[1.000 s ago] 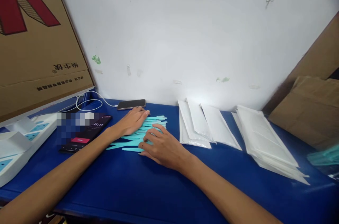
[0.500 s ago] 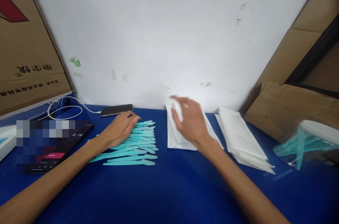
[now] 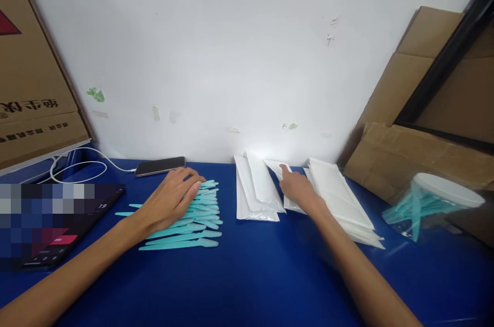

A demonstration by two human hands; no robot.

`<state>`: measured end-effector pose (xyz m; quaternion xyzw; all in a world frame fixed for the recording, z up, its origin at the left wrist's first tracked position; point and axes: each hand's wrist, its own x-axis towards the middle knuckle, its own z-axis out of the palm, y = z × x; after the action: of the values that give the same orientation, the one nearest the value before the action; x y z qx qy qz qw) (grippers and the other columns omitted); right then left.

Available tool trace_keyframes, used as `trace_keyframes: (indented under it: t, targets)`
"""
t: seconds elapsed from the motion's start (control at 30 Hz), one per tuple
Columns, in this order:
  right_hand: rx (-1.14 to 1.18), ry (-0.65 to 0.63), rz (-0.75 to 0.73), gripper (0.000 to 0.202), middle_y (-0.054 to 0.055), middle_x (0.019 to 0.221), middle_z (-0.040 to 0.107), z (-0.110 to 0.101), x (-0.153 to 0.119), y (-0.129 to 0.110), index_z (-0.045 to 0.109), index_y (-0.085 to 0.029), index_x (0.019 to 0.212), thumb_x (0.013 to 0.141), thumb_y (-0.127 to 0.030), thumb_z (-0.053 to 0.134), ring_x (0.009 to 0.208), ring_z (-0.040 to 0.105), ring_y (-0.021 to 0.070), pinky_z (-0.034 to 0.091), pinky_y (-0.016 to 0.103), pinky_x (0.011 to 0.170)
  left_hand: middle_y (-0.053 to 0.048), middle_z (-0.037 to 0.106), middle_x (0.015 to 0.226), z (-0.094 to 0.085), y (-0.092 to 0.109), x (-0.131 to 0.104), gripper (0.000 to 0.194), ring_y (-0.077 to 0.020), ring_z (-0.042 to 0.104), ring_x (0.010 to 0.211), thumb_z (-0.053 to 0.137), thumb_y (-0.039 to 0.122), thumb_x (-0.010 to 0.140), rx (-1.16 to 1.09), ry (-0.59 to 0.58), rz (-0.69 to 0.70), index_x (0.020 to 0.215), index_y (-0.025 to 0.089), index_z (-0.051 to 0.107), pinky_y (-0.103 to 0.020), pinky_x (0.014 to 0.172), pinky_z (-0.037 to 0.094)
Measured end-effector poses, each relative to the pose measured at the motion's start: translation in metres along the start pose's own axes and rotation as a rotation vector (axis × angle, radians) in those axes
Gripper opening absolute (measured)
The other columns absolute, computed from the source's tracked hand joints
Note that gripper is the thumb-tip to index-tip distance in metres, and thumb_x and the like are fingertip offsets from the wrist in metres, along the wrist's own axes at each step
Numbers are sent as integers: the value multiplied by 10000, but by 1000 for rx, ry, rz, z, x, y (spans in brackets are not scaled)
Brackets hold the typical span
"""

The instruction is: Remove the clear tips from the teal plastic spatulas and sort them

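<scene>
My left hand (image 3: 170,198) lies flat, fingers spread, on a row of turquoise plastic sticks (image 3: 181,242) spread on the blue table. To the right, my right hand (image 3: 299,188) has its fingers on a white packet (image 3: 276,165), mostly covered by the hand; the packet sits between two groups. Several white packets (image 3: 254,188) overlap one another left of that hand. A thicker stack of white packets (image 3: 339,193) lies to its right, partly behind my forearm.
A phone (image 3: 160,166) with a white cable lies by the wall. A tablet (image 3: 69,234) is at the left. Clear tub (image 3: 447,190) holding turquoise sticks lies tilted at the right. Cardboard boxes (image 3: 38,69) stand on both sides.
My right hand has moved right from the left packets, and a packet now shows under its fingers between the two groups. My left hand stays on the sticks. The view has shifted slightly.
</scene>
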<state>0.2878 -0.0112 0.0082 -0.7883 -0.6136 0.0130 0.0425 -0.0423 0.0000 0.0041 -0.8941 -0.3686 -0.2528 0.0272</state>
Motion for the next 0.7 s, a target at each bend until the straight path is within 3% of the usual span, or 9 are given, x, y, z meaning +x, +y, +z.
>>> trace_keyframes:
  t: [0.17, 0.23, 0.3, 0.37, 0.5, 0.57, 0.63, 0.7]
  targets:
    - [64, 200, -25, 624, 156, 1042, 691, -32, -5, 14, 298, -219, 1527, 916, -96, 344, 927, 668, 300, 474, 379, 766, -85, 619, 1107, 1, 0, -1, 339, -263, 542, 1049, 330, 323, 1012, 10, 70, 11, 1125, 206, 628, -454, 952, 427]
    - [246, 356, -75, 621, 106, 952, 698, -49, -10, 16, 328, -260, 1514, 908, -133, 380, 824, 664, 274, 476, 366, 729, -91, 602, 1127, 0, 3, -2, 309, -267, 538, 1066, 354, 301, 1005, 12, 114, 7, 1151, 205, 609, -459, 954, 435]
    - [528, 413, -163, 608, 80, 952, 700, -63, -16, 15, 365, -283, 1500, 903, -178, 405, 773, 658, 244, 487, 356, 716, -103, 565, 1178, -2, 8, -3, 287, -274, 525, 1105, 384, 284, 996, 5, 154, 4, 1198, 213, 575, -462, 956, 451]
    - [817, 272, -271, 595, 68, 1036, 702, -72, -24, 10, 399, -308, 1486, 897, -235, 437, 777, 662, 221, 506, 339, 700, -124, 498, 1267, -3, 16, -5, 303, -289, 497, 1176, 433, 281, 981, -11, 208, 7, 1268, 232, 515, -473, 967, 465]
    - [1212, -329, -450, 570, 47, 1063, 712, -67, -38, -9, 497, -314, 1426, 858, -308, 538, 784, 679, 205, 514, 289, 634, -130, 352, 1454, -3, 31, -9, 535, -328, 390, 1348, 582, 330, 901, -143, 387, 81, 1377, 308, 339, -537, 1053, 431]
    - [1283, -592, -494, 557, 42, 1036, 724, -58, -41, -18, 542, -285, 1392, 836, -268, 572, 822, 687, 201, 522, 278, 669, -112, 396, 1454, 0, 36, -10, 498, -313, 421, 1342, 583, 335, 902, -250, 454, 53, 1349, 317, 364, -520, 1053, 445]
    - [1294, -756, -497, 544, 43, 1042, 732, -50, -41, -24, 576, -259, 1363, 820, -220, 594, 889, 690, 201, 532, 279, 729, -95, 552, 1311, 4, 37, -9, 326, -270, 560, 1189, 544, 324, 934, -349, 494, -76, 1253, 280, 491, -436, 956, 521]
    - [1328, -855, -474, 534, 49, 1109, 726, -44, -37, -25, 588, -245, 1354, 823, -196, 605, 956, 688, 201, 537, 281, 780, -59, 663, 1053, 6, 35, -6, 231, -197, 650, 871, 541, 341, 942, -468, 521, -258, 1142, 239, 593, -319, 732, 571]
